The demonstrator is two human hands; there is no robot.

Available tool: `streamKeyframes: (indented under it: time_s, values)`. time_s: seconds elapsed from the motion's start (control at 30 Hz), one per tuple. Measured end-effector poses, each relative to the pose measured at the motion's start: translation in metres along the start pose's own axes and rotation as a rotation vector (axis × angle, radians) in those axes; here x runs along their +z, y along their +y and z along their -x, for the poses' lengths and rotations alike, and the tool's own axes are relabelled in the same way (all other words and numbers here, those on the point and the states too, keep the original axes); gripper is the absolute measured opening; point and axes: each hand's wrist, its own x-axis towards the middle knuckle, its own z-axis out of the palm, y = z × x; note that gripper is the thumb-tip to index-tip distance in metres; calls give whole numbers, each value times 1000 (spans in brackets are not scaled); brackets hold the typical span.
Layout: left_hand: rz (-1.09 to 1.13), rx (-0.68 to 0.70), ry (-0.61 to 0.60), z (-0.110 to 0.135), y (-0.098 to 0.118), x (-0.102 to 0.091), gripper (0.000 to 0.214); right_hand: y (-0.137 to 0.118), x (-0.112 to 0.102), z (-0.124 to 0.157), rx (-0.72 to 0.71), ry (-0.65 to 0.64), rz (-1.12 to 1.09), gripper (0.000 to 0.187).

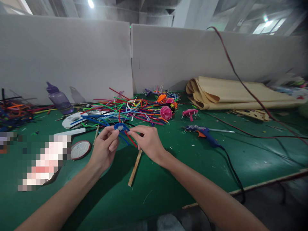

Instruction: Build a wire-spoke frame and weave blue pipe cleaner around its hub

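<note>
While the left hand [104,146] pinches its left edge between thumb and finger, the blue coiled piece [117,126] sits directly between both hands (roughly round, no clear long axis), its right edge pinched by the right hand [151,141].

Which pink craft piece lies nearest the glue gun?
The pink craft piece with pale prongs, set apart beyond the glue gun; the others, including the round bumpy one, sit farther left by the pipe cleaners.

You are in a craft workshop: your bench [173,183] has a glue gun [207,135], bright thin sticks [115,105] and folded tan sheets [233,93].
</note>
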Motion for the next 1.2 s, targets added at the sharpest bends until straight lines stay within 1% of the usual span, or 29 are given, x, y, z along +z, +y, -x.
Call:
streamKeyframes:
  time_s: [0.1,0.17,0.27,0.33,0.4,0.5,0.6,0.67,0.9,1.0,1.2]
  values:
    - [-22,-5,-6,0,1,1,14,1,1,1,95,-39,-77,24]
    - [-46,5,-5,-1,2,1,15,2,0,1,75,-33,-38,27]
    - [-105,48,-5,-2,1,1,13,1,-5,1,-95,54,212,27]
    - [-183,112,8,-1,1,1,11,-2,-10,0,-234,127,409,27]
    - [-294,186,29,-1,0,0,9,-4,-15,-2,-359,183,539,26]
    - [-468,251,19,2,0,-1,10,-7,-19,-3,-501,206,573,21]
    - [-574,262,-27,6,1,2,8,-8,-20,-2,-595,145,543,20]
    - [-600,262,-44,8,1,4,6,-8,-20,-2,-639,97,570,21]
    - [-654,238,-77,11,4,5,6,-10,-19,-3,-660,8,726,24]
    - [-684,218,-98,10,5,4,5,-11,-18,-2,-676,-12,726,25]
    - [-722,200,-124,10,6,3,7,-10,-20,-1,-670,-2,712,23]
